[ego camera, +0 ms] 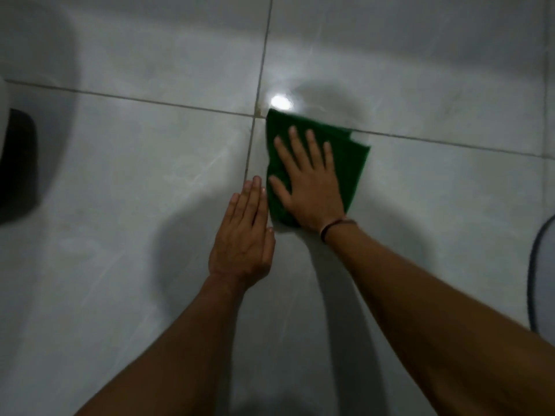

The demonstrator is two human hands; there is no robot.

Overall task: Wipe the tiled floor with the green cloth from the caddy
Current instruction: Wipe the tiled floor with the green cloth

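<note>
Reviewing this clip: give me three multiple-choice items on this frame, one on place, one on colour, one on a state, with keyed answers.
1. Where does the cloth lie?
A. In a caddy
B. On the tiled floor beside a grout crossing
C. Over a forearm

2. What colour is the cloth?
A. Yellow
B. White
C. Green

3. How is the right hand set?
A. Flat on the cloth, fingers spread
B. Fisted in the air
C. Pinching a corner

Answers: B, the green cloth lies on the tiled floor; C, it is dark green; A, the right hand presses it, while the left hand rests on bare tile.

dim, soft focus; bright glare spot (281,102) on glossy floor (120,175), arm shadows below, edges bowed.
</note>
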